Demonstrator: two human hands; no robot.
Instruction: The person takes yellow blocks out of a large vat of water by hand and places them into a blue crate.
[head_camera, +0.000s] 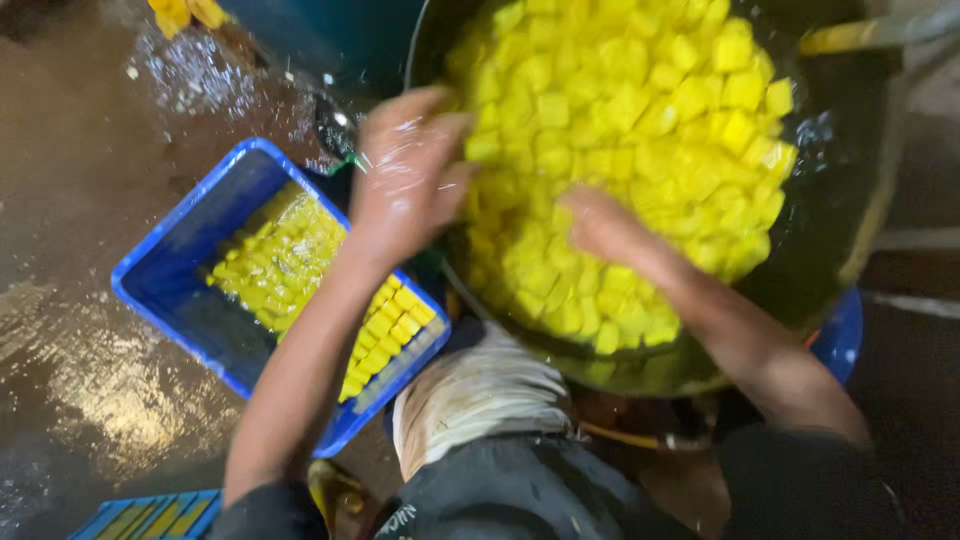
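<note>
A big dark wok (840, 230) is heaped with yellow cubes (640, 110) of cut food. My left hand (405, 170) hovers at the wok's left rim, wet, fingers curled over the cubes; motion blur hides whether it holds any. My right hand (600, 225) lies palm-down on the pile near its middle, fingers buried among the cubes. To the left, a blue plastic crate (175, 250) sits on the wet floor, partly filled with more yellow cubes (285, 255); my left forearm crosses above it.
The floor (90, 160) is brown, wet and shiny. Another blue crate's corner (150, 515) shows at the bottom left. A blue basin edge (840, 340) peeks from under the wok. Yellow scraps (185, 12) lie at the top left. My knees and dark clothing fill the bottom.
</note>
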